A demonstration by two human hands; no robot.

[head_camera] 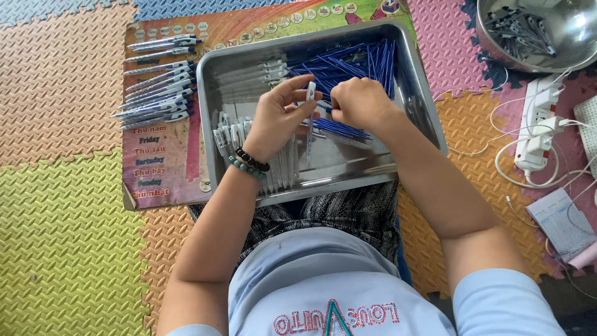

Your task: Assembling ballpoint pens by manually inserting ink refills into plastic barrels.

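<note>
the left hand pinches a slim clear plastic pen barrel upright over the shiny steel tray; the right hand closes on a thin blue refill beside it.

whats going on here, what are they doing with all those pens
A person sitting on foam floor mats works over a metal tray on their lap. The left hand pinches a clear pen barrel upright, and the right hand meets it over a pile of blue refills. Assembled pens lie in a row on a poster left of the tray; a steel bowl holds small parts.
</note>
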